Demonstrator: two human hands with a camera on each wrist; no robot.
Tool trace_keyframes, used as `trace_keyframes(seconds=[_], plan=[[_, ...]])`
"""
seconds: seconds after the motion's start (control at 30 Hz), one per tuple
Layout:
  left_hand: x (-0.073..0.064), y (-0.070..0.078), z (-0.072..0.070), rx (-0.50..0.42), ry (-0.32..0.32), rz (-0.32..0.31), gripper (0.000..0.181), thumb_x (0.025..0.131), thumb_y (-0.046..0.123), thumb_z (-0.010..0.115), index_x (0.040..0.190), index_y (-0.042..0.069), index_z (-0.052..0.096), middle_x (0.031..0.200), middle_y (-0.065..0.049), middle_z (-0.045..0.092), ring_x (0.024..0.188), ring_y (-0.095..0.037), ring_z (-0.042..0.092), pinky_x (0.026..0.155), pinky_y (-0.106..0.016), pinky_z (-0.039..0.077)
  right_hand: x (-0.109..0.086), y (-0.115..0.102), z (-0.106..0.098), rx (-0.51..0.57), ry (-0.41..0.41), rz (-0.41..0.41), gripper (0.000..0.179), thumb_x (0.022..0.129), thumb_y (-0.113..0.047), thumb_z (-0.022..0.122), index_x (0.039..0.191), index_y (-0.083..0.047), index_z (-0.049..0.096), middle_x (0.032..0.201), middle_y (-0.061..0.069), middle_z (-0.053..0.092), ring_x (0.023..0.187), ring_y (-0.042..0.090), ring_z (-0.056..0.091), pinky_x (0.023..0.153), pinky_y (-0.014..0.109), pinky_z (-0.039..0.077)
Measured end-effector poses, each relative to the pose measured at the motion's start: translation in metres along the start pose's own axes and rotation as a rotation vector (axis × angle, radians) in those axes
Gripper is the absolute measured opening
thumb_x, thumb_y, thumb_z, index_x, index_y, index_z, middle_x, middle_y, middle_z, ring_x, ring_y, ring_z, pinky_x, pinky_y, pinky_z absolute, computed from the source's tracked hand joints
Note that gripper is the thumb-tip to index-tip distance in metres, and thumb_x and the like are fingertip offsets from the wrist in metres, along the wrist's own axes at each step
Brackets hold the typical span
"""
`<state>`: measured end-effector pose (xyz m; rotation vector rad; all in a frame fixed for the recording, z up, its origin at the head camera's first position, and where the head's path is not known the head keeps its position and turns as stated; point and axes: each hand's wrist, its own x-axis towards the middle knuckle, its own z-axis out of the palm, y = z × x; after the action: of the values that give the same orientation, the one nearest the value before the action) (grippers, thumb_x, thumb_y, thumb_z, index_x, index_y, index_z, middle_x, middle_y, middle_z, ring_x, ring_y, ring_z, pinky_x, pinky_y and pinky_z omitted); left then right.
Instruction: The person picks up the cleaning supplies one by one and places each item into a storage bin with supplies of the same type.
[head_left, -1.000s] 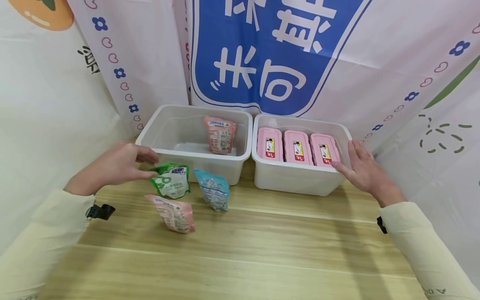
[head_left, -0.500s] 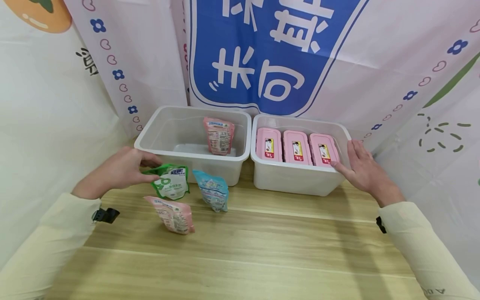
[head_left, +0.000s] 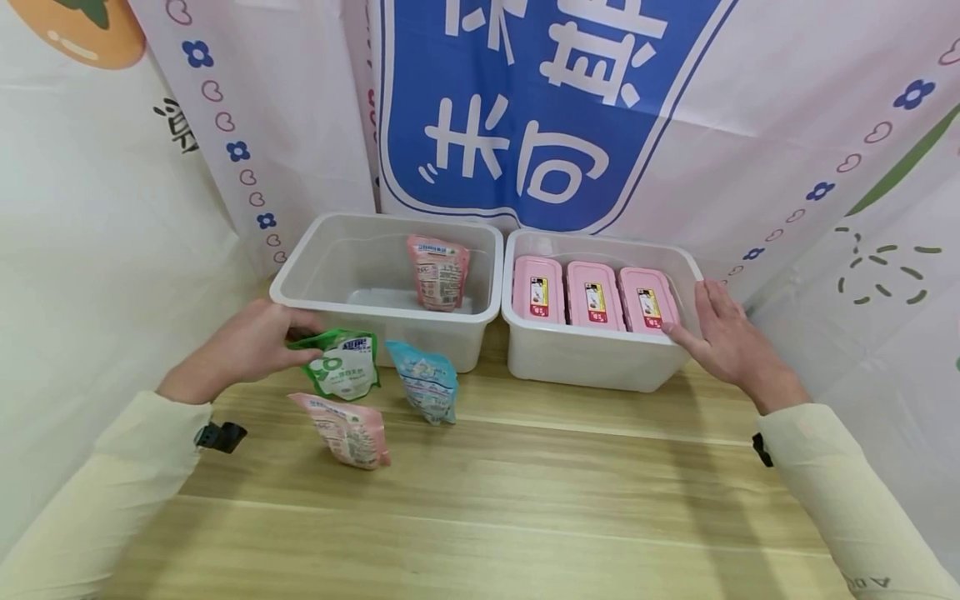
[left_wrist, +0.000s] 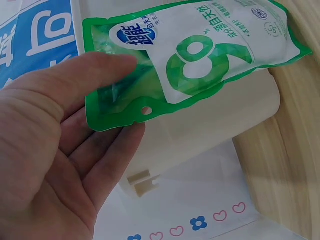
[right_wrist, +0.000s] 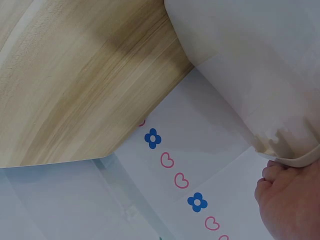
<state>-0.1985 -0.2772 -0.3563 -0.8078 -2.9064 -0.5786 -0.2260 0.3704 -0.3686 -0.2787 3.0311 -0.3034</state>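
Note:
My left hand (head_left: 255,342) pinches a green-and-white laundry detergent pouch (left_wrist: 215,55) by its top corner, thumb on the printed face and fingers behind. This pouch stands in front of the left white bin (head_left: 390,312). Beside it on the table are a blue pouch (head_left: 427,383) and, nearer me, a pink pouch (head_left: 348,433). Another pink pouch (head_left: 438,275) stands inside the left bin. My right hand (head_left: 727,346) rests on the right end of the right white bin (head_left: 592,358), fingers straight along the rim and thumb at its front corner. Three pink lidded boxes (head_left: 596,296) fill that bin's front.
Both bins stand side by side at the back of the wooden table (head_left: 525,500). Behind them hangs a printed cloth (head_left: 315,108) with a large blue panel, and pale cloth also closes off the left and right sides.
My left hand has come slightly right and closed its thumb and fingers on the green pouch's top corner. The right hand has stayed on the bin's rim.

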Motion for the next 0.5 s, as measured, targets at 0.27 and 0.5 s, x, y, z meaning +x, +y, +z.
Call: trace_keyframes(seconds=[0.27,0.5], plan=[[0.0018,-0.0012,0.0033,0.018,0.029,-0.004,0.014,0.084,0.003,0.086,0.096,0.01,0.083,0.09,-0.006,0.081,0.079,-0.017,0.076,0.068,-0.034,0.065,-0.0004,0.0002,0.0009,0.001,0.01,-0.004,0.104,0.107,-0.068,0.034,0.164,0.004,-0.013,0.173,0.027,-0.02,0.163,0.051,-0.01,0.13,0.07,0.003],[0.0014,-0.0035,0.0057,0.006,0.05,-0.027,0.013,0.085,0.004,0.085,0.097,0.009,0.083,0.089,-0.007,0.082,0.078,-0.017,0.076,0.066,-0.029,0.062,0.0,0.0,0.0007,0.0,0.011,-0.008,0.104,0.107,-0.068,0.034,0.164,0.005,-0.014,0.173,0.027,-0.021,0.162,0.05,-0.011,0.131,0.069,0.002]])
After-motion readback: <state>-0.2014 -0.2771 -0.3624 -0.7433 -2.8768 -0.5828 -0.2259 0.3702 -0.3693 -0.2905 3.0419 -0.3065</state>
